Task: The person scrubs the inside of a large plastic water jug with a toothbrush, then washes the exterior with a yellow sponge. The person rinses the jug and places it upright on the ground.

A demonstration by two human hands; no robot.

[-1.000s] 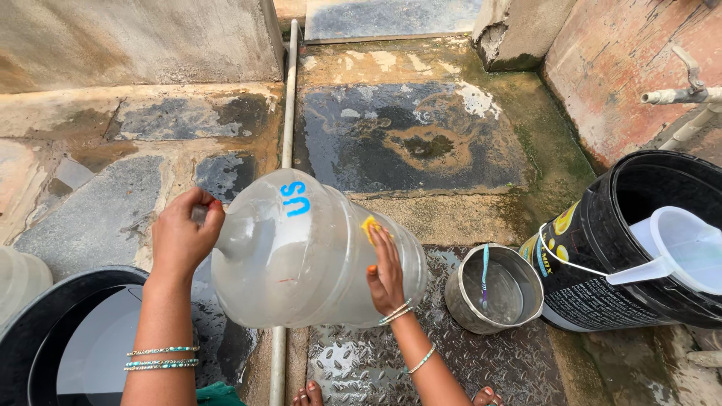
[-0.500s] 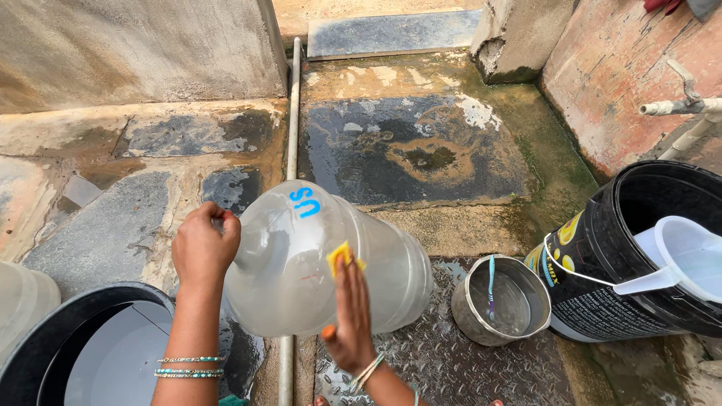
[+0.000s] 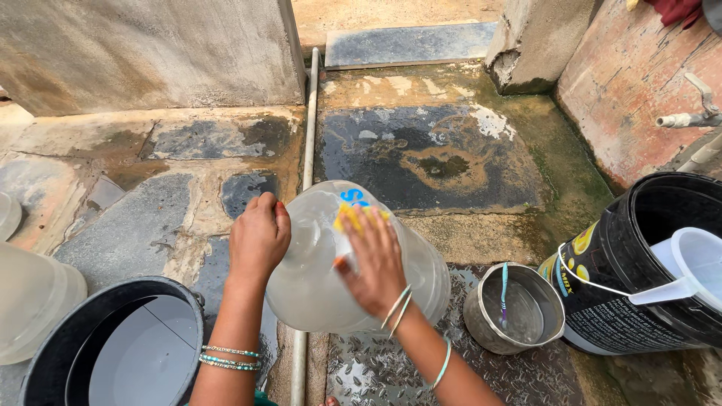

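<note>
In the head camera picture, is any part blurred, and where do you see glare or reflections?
Head view: the right hand with the yellow sponge is motion-blurred on the clear water jug; the left hand is sharp; daylight is soft, and the wet stone floor shines pale; straight edges bow slightly.

Wet stone floor [image 3: 429,158] with a pale pipe [image 3: 308,120] running along it. Small metal pot [image 3: 515,308] on a chequered metal plate [image 3: 481,376]. Black bucket [image 3: 647,248] at right, holding a white plastic mug [image 3: 696,263]. Black tub [image 3: 113,346] of water at lower left. Tap [image 3: 688,116] on the brick wall.
</note>
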